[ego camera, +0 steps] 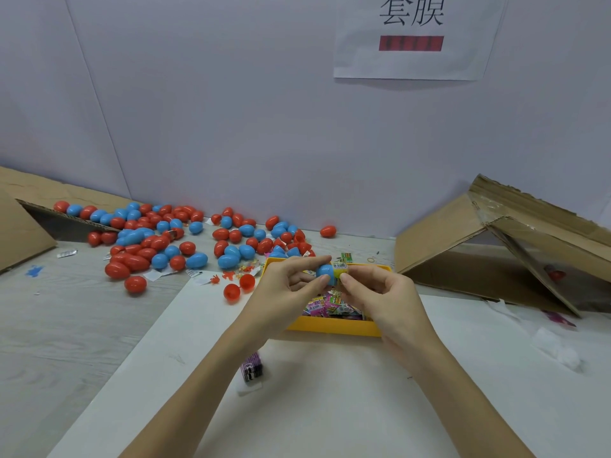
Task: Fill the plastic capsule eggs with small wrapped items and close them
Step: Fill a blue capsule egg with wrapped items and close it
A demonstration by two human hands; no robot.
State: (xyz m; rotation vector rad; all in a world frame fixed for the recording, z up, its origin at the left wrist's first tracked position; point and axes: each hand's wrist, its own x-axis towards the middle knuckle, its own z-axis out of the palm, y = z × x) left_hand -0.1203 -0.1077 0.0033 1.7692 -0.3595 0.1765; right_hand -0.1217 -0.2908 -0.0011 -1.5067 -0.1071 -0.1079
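I hold a blue egg half (325, 272) above the yellow tray (334, 326) of wrapped items (325, 305), pinched between my left hand's (287, 285) thumb and forefinger, while my right hand (377, 292) pinches a yellow-green wrapped packet (341, 270) and pushes it into the half. The half lies sideways, long axis left-right, dome left, mouth probably facing right. This egg is part filled, not closed. On the desk (82, 325) beyond, a heap of red and blue eggs (158, 239) looks closed; whether they are filled I cannot tell. Two red halves (238, 287) lie open near the tray.
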